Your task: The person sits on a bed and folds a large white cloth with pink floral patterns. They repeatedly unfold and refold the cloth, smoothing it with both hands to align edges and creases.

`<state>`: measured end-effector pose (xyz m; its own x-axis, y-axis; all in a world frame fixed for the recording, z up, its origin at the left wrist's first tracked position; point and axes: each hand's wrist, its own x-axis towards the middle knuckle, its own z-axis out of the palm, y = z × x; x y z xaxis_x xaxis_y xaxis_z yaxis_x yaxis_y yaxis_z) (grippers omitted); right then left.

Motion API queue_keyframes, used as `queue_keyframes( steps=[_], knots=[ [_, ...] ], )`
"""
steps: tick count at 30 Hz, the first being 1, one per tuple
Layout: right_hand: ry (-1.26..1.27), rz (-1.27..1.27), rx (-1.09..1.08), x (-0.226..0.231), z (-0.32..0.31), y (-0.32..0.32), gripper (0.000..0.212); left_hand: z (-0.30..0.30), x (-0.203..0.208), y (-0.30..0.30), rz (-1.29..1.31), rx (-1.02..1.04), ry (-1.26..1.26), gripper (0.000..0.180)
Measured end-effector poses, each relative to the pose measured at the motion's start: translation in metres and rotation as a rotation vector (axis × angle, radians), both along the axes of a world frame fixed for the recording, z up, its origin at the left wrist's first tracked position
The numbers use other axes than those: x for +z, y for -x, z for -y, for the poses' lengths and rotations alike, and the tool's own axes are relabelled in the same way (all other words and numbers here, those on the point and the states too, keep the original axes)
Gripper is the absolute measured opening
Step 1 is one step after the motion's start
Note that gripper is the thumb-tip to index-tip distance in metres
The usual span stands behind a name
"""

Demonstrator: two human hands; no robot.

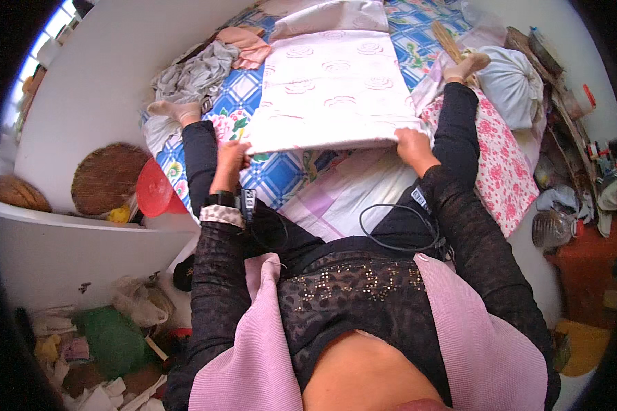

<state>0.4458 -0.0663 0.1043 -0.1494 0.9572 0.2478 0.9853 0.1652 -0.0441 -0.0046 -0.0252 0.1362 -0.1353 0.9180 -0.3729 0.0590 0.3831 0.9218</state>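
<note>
A long white cloth (329,103) with pale pink rose outlines stretches away from me between my spread legs. My left hand (233,159) is closed on its near left corner. At the near right corner, my right hand (413,147) grips the same edge. The near edge is drawn fairly straight between both hands, slightly raised over what lies beneath. The far end of the cloth looks folded or bunched. Under it lies a blue checked, flowered sheet (281,179), and nearer me a white and lilac cloth (349,198).
Crumpled grey cloth (199,72) and a peach cloth (245,46) lie to the left. On the right are a pink-flowered cloth (493,157) and a tied white bundle (511,85). A red basin (159,188) and round woven tray (110,178) stand far left. A black cable (373,212) loops near my right wrist.
</note>
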Motion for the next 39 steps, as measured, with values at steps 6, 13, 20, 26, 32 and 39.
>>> queue_keyframes(
  steps=[6,13,20,26,32,39],
  knots=[
    [-0.122,-0.194,0.105,0.077,0.006,-0.04,0.023,-0.001,0.045,0.029,0.059,-0.014,-0.167,0.04],
    [0.122,-0.331,0.429,0.121,0.081,-0.036,0.032,0.064,0.065,0.068,-0.093,-0.208,-0.011,0.021],
    [0.504,-0.395,0.376,0.141,0.108,-0.033,0.027,0.092,0.071,0.08,-0.012,-0.28,0.233,0.019],
    [0.601,-0.827,0.197,0.137,0.029,-0.06,0.027,0.017,0.073,0.083,0.194,-0.341,0.102,0.024],
    [0.364,-1.433,0.104,0.087,-0.106,-0.091,0.043,-0.141,0.057,0.07,0.516,-0.16,-0.099,0.02],
    [0.61,-1.717,-0.348,-0.038,-0.137,-0.063,0.046,-0.182,-0.111,0.02,-0.839,-0.395,-0.463,0.051]
  ],
)
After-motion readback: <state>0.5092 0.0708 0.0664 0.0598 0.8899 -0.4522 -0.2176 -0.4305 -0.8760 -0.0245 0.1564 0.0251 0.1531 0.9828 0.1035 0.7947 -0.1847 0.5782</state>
